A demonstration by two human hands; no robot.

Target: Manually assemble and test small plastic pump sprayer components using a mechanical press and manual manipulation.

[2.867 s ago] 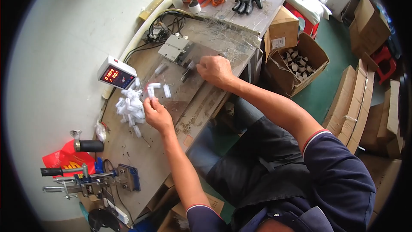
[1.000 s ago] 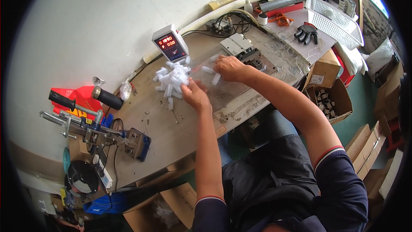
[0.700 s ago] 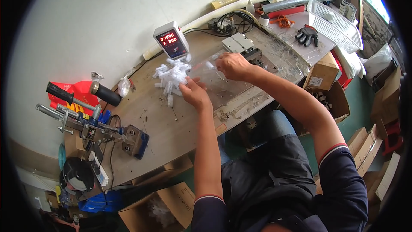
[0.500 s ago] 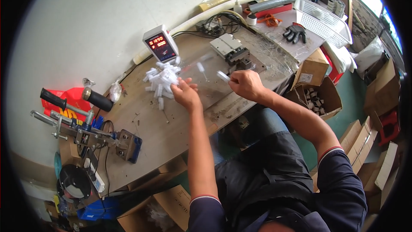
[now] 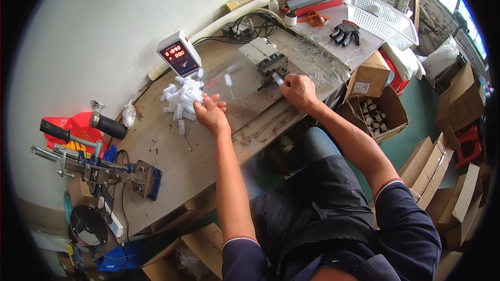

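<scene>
My right hand (image 5: pixel 299 92) is closed in a fist around a small white cylindrical brush (image 5: pixel 278 78). The brush's end meets the dark front of a grey metal block fixture (image 5: pixel 262 54) on the bench; the exact contact is too small to make out. Palm up, my left hand (image 5: pixel 212 114) lies at the edge of a heap of white brushes (image 5: pixel 183 93), fingers stretched and slightly apart. Whether its fingertips touch one, I cannot tell. Between the heap and the fixture, a single white brush with a thin wire stem (image 5: pixel 228 79) is seen apart from the rest.
Behind the heap stands a counter box with a red display (image 5: pixel 179 53). A lever press (image 5: pixel 99 169) occupies the bench's left end. At the far right are a black glove (image 5: pixel 345 34) and a white basket (image 5: pixel 383 18). A carton of small parts (image 5: pixel 380 114) stands beside the bench.
My right hand has brought the brush to the front of the metal fixture. My left hand stays by the heap. The whole view has shifted slightly, and the counter's display reads differently.
</scene>
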